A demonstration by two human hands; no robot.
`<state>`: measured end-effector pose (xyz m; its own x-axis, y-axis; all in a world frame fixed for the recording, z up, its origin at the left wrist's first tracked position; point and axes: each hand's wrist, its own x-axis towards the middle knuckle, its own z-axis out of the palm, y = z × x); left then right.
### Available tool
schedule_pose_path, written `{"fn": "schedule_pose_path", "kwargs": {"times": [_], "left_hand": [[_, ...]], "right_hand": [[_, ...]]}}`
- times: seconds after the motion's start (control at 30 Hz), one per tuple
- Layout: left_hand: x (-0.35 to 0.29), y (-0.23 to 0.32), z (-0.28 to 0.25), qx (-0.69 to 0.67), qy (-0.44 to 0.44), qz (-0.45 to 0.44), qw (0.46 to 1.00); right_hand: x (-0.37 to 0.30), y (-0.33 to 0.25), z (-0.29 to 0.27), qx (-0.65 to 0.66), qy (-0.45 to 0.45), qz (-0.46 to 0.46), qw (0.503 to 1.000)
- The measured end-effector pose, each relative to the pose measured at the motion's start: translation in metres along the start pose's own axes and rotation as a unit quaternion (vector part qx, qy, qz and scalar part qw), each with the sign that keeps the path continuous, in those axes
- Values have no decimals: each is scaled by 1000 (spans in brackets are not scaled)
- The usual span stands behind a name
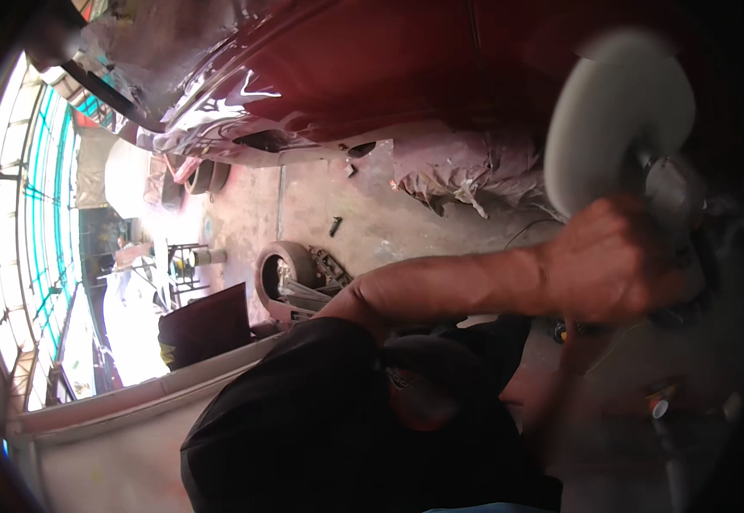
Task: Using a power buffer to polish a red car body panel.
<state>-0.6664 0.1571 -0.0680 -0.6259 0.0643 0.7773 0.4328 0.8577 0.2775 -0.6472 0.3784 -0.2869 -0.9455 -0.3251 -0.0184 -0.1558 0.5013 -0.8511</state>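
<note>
If the pad [594,120] tilts, we judge its rim could scuff the red car [372,77] or snag the torn sheet [466,167] nearby. Our left hand [607,256] is wrapped around the polisher [676,188] beside the car; our right is hidden, so we cannot tell its grip.

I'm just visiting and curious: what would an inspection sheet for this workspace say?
Surface: glossy red car panel, wrinkled covering below it.
Job's things: handheld power tool with round pale pad; contact with the panel unclear.
Clutter: tire and small black object on the floor.
Grip: left hand closed on the tool; right hand cannot be made out.
Cables: thin dark line near the floor, possibly a cord.
Surroundings: bright windows at the left.
</note>
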Motion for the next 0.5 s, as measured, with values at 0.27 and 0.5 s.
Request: {"fn": "schedule_pose_path", "kwargs": {"times": [0.27, 0.5], "left_hand": [[-47, 1, -83, -3, 89, -70, 994], [-111, -25, -186, -15, 142, -71, 987]], "right_hand": [[-34, -62, -26, -44, 0, -36, 998], [-53, -169, 1, -17, -70, -76, 994]]}}
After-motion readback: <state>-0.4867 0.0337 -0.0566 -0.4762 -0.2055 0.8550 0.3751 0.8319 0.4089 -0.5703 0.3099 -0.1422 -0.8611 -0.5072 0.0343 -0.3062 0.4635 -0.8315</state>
